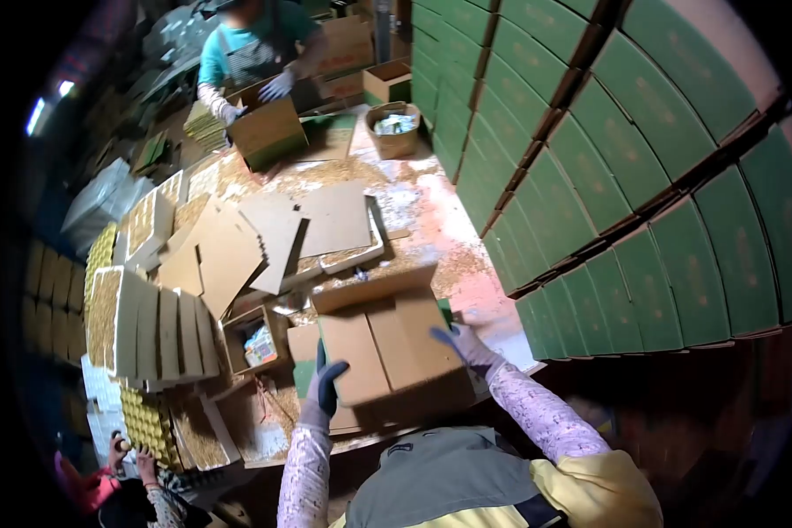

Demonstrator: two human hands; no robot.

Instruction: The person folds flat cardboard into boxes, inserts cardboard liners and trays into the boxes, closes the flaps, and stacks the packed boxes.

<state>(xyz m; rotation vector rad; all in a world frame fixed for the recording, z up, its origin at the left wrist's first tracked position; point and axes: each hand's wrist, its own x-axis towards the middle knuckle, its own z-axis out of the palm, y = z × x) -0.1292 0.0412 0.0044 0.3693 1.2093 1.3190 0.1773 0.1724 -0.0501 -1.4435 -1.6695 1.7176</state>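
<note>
A cardboard box point(394, 343) with brown inside faces and some green on its outside stands in front of me, a back flap raised. My left hand point(323, 385), in a dark-palmed glove, grips its left side, fingers pointing up and thumb over the edge. On the right side, my right hand point(468, 346) holds the box with its fingers at the rim. Both forearms wear patterned light sleeves. A brown and green cardboard piece point(303, 356) lies beside the left hand. The outer sides of the box are partly hidden.
Flat cardboard sheets point(330, 220) cover the table's middle. A small box point(253, 339) with packets and white foam trays point(150, 321) stand left. Stacked green boxes point(669, 255) wall the right. Across the table, a co-worker point(255, 53) handles another box point(268, 132); another person's hands point(132, 453) are lower left.
</note>
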